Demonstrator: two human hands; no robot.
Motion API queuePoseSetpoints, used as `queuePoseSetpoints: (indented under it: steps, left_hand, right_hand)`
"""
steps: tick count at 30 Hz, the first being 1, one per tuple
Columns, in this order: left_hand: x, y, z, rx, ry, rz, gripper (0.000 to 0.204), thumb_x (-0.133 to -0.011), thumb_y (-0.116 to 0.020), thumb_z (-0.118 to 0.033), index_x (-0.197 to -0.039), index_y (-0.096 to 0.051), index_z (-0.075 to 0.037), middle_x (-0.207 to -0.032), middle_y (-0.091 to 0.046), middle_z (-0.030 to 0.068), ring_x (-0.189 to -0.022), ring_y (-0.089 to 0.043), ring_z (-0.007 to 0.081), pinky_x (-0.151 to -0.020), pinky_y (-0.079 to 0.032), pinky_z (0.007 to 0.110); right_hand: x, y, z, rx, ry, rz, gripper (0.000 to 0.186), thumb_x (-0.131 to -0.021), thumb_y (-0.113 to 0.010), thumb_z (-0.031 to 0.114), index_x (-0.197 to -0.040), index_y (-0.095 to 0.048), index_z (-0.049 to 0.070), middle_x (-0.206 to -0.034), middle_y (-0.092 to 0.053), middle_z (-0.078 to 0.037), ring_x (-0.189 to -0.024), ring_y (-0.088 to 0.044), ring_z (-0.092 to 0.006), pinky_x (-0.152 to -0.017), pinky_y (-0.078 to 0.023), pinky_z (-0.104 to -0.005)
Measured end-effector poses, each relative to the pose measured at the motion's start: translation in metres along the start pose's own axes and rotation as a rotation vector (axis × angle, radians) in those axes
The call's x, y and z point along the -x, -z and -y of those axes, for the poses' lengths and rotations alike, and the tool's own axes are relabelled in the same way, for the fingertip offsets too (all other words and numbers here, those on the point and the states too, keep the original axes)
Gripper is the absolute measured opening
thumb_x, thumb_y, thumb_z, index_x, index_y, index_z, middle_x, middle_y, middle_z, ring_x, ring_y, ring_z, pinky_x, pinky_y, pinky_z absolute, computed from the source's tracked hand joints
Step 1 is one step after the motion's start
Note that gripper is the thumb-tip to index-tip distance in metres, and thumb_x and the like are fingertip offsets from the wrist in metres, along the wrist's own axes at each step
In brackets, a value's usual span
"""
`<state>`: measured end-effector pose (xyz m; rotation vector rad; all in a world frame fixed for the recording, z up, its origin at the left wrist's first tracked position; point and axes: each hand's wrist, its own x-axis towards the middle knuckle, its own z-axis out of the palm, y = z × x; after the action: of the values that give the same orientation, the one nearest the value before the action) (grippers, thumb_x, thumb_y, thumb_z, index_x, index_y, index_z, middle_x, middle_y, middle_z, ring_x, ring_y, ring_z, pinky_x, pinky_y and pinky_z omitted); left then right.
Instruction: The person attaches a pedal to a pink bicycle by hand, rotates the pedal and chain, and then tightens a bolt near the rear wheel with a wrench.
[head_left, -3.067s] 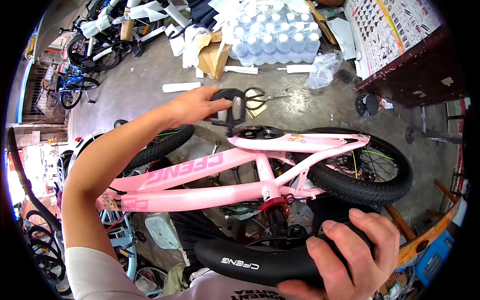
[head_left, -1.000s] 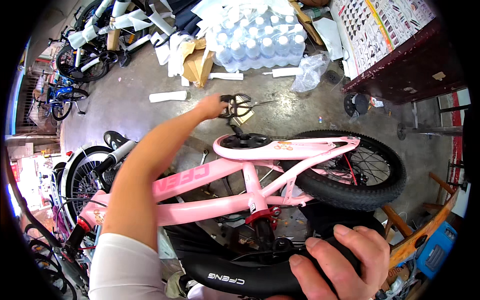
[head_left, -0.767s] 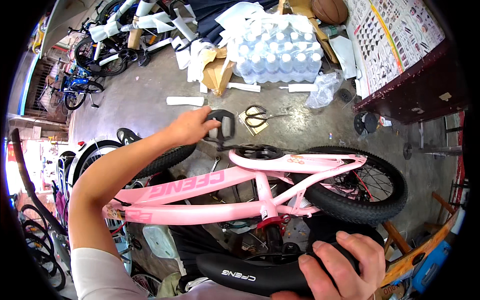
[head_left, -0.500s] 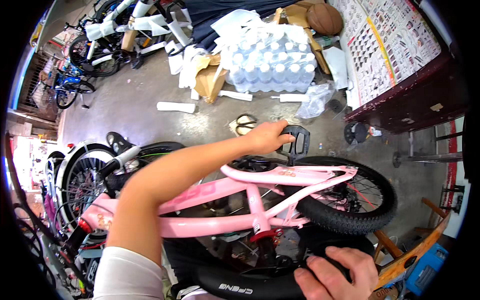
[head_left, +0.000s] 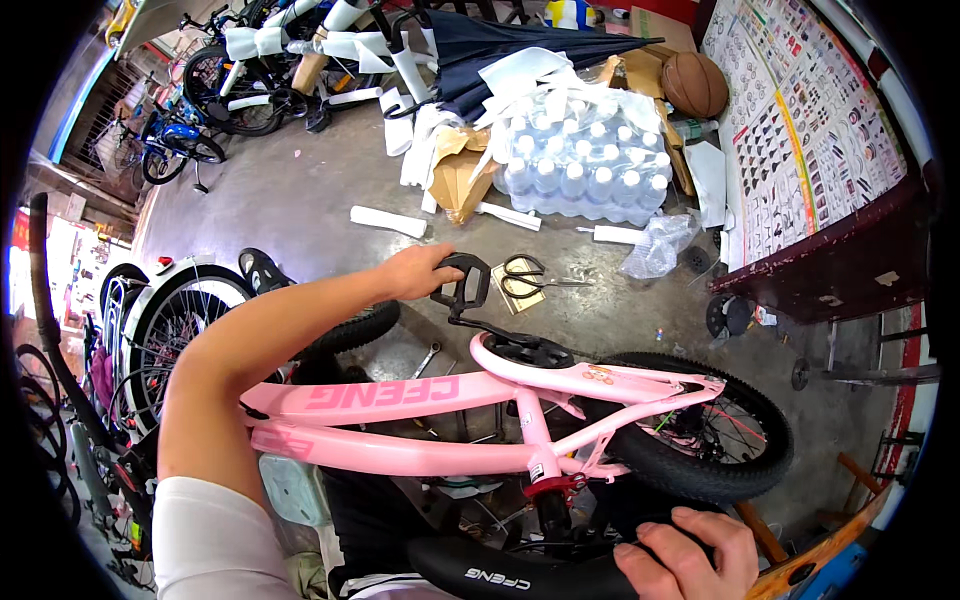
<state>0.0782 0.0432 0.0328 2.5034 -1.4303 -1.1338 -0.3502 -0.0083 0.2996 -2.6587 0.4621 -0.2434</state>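
A pink bicycle frame (head_left: 390,400) lies across in front of me, its knobbly rear wheel (head_left: 720,430) to the right. My left hand (head_left: 412,272) reaches over the frame and is closed on a black pedal (head_left: 478,285). From that pedal the crank arm (head_left: 490,325) runs to the black chainring area (head_left: 530,350) on the frame. At the lower edge, the fingers of my right hand (head_left: 692,555) curl over the back of the black saddle (head_left: 480,568). A red seat clamp (head_left: 553,486) sits between saddle post and frame.
Black-handled scissors (head_left: 525,277) lie on the floor just beyond the pedal. A wrench (head_left: 428,358) is beside the frame. Shrink-wrapped water bottles (head_left: 590,165), torn cardboard (head_left: 460,180) and white foam tubes (head_left: 388,221) stand farther off. More bicycles (head_left: 235,90) crowd the left side.
My left hand has swung the pedal and crank leftward around the chainring, uncovering the scissors. The view has shifted a little. My right hand stays on the saddle.
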Motion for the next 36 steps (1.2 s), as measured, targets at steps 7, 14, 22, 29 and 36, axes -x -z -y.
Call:
queuePoseSetpoints:
  steps: [7,14,22,29,36]
  left_hand:
    - [0.048,0.011,-0.07,0.124,-0.141,-0.027,0.044,-0.1,-0.059,-0.034,-0.137,-0.05,-0.012,-0.098,-0.069,0.0189,-0.089,-0.067,0.0345,-0.081,-0.051,0.045]
    - [-0.027,-0.064,-0.171,0.249,-0.396,-0.037,0.047,-0.098,-0.057,-0.045,-0.132,-0.053,-0.012,-0.102,-0.069,0.0236,-0.097,-0.065,0.0451,-0.084,-0.049,0.05]
    - [-0.13,-0.103,-0.028,-0.075,0.061,-0.033,0.051,-0.094,-0.059,-0.048,-0.13,-0.055,-0.011,-0.115,-0.068,0.0236,-0.106,-0.065,0.0413,-0.089,-0.05,0.052]
    - [-0.004,-0.007,-0.004,-0.131,0.076,-0.109,0.039,-0.097,-0.061,-0.039,-0.122,-0.057,-0.01,-0.095,-0.069,0.0199,-0.088,-0.068,0.034,-0.075,-0.052,0.047]
    - [0.036,0.006,-0.123,0.309,-0.222,0.114,0.038,-0.099,-0.061,-0.038,-0.123,-0.056,-0.009,-0.09,-0.065,0.0123,-0.077,-0.064,0.0208,-0.067,-0.05,0.04]
  right_hand:
    - [-0.001,-0.002,-0.004,0.02,-0.02,0.044,0.053,-0.072,-0.083,0.045,-0.104,-0.07,0.005,-0.106,-0.068,-0.012,-0.097,-0.064,-0.0347,-0.081,-0.054,-0.0425]
    - [0.0,-0.003,-0.01,0.013,0.026,-0.016,0.048,-0.083,-0.074,0.05,-0.101,-0.071,0.005,-0.1,-0.07,-0.012,-0.092,-0.065,-0.0341,-0.078,-0.055,-0.0413]
    - [-0.003,-0.003,-0.008,0.001,-0.013,-0.03,0.046,-0.081,-0.074,0.048,-0.102,-0.073,0.007,-0.101,-0.071,-0.011,-0.092,-0.066,-0.034,-0.078,-0.054,-0.0408]
    - [-0.003,-0.004,-0.003,-0.011,-0.049,-0.051,0.047,-0.075,-0.079,0.047,-0.1,-0.072,0.007,-0.104,-0.069,-0.011,-0.093,-0.066,-0.0346,-0.08,-0.053,-0.0414]
    - [-0.001,-0.005,-0.005,0.028,-0.044,-0.019,0.048,-0.077,-0.077,0.049,-0.1,-0.072,0.007,-0.103,-0.07,-0.011,-0.092,-0.066,-0.0348,-0.078,-0.054,-0.0423]
